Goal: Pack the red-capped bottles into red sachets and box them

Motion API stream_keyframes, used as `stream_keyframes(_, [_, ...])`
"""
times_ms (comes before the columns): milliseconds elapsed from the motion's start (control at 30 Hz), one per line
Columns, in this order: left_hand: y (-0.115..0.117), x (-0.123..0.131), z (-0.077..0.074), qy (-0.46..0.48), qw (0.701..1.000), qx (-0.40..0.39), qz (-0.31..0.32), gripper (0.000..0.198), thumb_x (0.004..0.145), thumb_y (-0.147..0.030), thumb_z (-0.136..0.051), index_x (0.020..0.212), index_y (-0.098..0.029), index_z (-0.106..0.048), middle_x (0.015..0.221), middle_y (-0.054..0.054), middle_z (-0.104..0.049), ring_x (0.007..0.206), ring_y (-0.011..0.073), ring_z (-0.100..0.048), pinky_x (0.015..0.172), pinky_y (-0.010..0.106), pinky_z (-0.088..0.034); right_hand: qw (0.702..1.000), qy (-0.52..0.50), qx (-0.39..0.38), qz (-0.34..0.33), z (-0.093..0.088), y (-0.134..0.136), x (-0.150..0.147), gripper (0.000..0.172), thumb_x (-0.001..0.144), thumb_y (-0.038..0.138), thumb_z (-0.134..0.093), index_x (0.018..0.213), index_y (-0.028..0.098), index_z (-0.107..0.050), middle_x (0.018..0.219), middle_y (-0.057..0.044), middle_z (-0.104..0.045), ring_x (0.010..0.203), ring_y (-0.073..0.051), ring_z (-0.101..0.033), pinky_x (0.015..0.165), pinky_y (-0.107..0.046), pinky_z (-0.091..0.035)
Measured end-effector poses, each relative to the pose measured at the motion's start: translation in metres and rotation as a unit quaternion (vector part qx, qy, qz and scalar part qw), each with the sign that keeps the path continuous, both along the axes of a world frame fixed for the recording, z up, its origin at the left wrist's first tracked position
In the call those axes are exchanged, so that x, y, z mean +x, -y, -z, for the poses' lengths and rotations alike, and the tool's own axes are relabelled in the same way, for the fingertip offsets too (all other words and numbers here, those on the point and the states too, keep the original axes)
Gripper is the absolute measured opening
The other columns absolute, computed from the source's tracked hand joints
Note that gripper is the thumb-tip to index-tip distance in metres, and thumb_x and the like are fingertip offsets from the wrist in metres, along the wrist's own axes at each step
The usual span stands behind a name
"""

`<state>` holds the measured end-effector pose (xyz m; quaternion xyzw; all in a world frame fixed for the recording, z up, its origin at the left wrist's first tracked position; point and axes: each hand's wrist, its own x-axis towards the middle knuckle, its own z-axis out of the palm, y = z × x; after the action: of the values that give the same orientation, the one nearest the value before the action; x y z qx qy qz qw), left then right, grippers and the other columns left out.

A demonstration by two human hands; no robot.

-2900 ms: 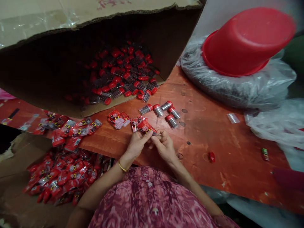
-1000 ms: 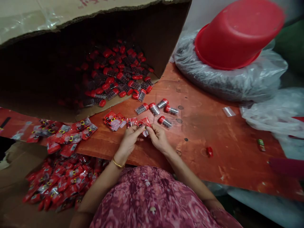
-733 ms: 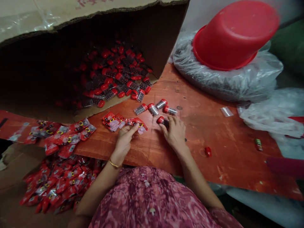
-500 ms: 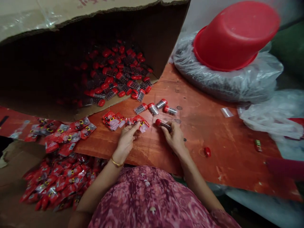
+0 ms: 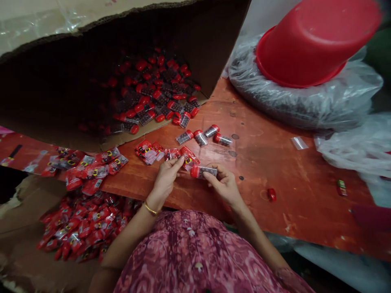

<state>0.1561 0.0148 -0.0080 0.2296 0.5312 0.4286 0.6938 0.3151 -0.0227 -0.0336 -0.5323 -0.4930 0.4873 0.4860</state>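
My left hand [image 5: 166, 177] pinches a red printed plastic packet [image 5: 188, 156] between thumb and fingers. In my right hand [image 5: 224, 183] lies a small clear container with a red cap [image 5: 204, 171], dark pieces showing inside; its cap end points left and meets the packet's lower edge. Whether the cap is inside the packet or only against it, I cannot tell. Several like containers [image 5: 200, 138] lie on the table just beyond my hands. More flat red packets [image 5: 148, 152] rest to the left of my left hand.
A cardboard box [image 5: 226, 44] on its side holds many red-capped containers. Filled red packets [image 5: 91, 169] lie at the table's left edge, with a large heap [image 5: 82, 228] below. At right are a red bucket [image 5: 314, 44] on a bulging clear bag [image 5: 284, 108] and a loose red cap [image 5: 271, 195].
My right hand has brought the container left, up to the packet, and turned it nearly level. My left hand has raised the packet's edge slightly. The view has shifted a little.
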Motion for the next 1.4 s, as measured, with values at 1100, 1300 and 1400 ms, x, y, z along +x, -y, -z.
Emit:
stream_keyframes(1100, [0.016, 0.021, 0.030, -0.003, 0.992, 0.118, -0.043, 0.041, 0.070, -0.056, -0.064, 0.067, -0.015, -0.061, 0.057, 0.000, -0.059, 0.050, 0.0086, -0.048, 0.048, 0.020, -0.036, 0.986, -0.141, -0.051, 0.068, 0.008, 0.004, -0.056, 0.037, 0.076, 0.055, -0.060, 0.089, 0.021, -0.053, 0.062, 0.006, -0.058, 0.034, -0.004, -0.041, 0.032, -0.017, -0.034])
stream_keyframes(1300, [0.013, 0.013, 0.024, -0.028, 0.990, 0.140, -0.018, 0.042, 0.072, -0.056, -0.063, 0.068, -0.014, -0.065, 0.051, -0.002, -0.054, 0.047, 0.0076, -0.044, 0.045, 0.020, -0.033, 0.985, -0.158, -0.073, 0.012, 0.003, -0.004, -0.056, 0.038, 0.077, 0.058, -0.057, 0.081, 0.021, -0.049, 0.059, 0.007, -0.053, 0.032, -0.003, -0.037, 0.030, -0.018, -0.029])
stream_keyframes(1400, [0.010, 0.010, 0.023, -0.011, 0.990, 0.133, -0.036, 0.042, 0.071, -0.056, -0.063, 0.072, -0.014, -0.066, 0.054, -0.001, -0.059, 0.045, 0.0075, -0.046, 0.044, 0.020, -0.035, 0.986, -0.155, -0.052, 0.018, 0.003, -0.002, -0.060, 0.036, 0.077, 0.056, -0.057, 0.085, 0.022, -0.051, 0.063, 0.006, -0.053, 0.038, -0.005, -0.042, 0.037, -0.019, -0.036])
